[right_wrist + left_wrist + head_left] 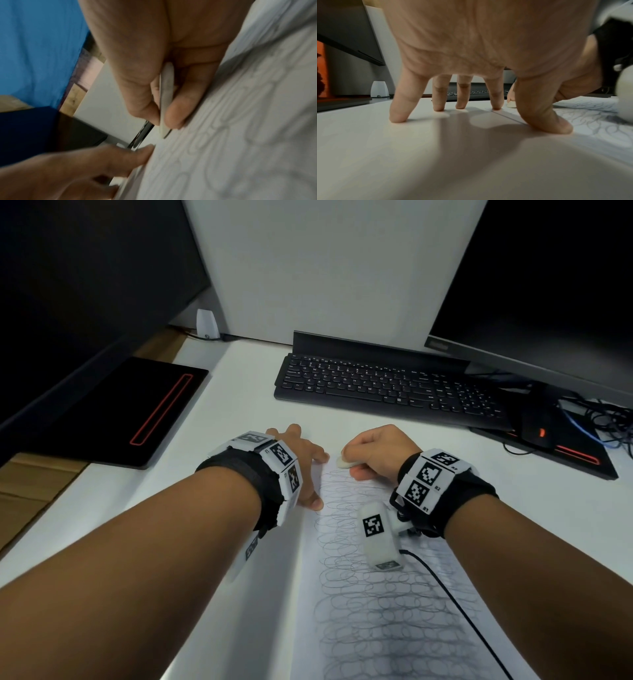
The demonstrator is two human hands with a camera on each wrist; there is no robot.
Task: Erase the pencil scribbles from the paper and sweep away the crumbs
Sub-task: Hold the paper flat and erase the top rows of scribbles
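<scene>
On the white desk lies the paper, covered in looping pencil scribbles. The left hand stands spread on its fingertips — thumb and forefinger on the sheet's left edge, the rest on the desk. The right hand pinches the white eraser at the paper's far end — just beyond the scribbles.

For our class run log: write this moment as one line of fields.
stage: erasing barely begun | right hand: pinches eraser at paper top | left hand: fingers spread, steadying paper edge | scribbles: remain
</scene>
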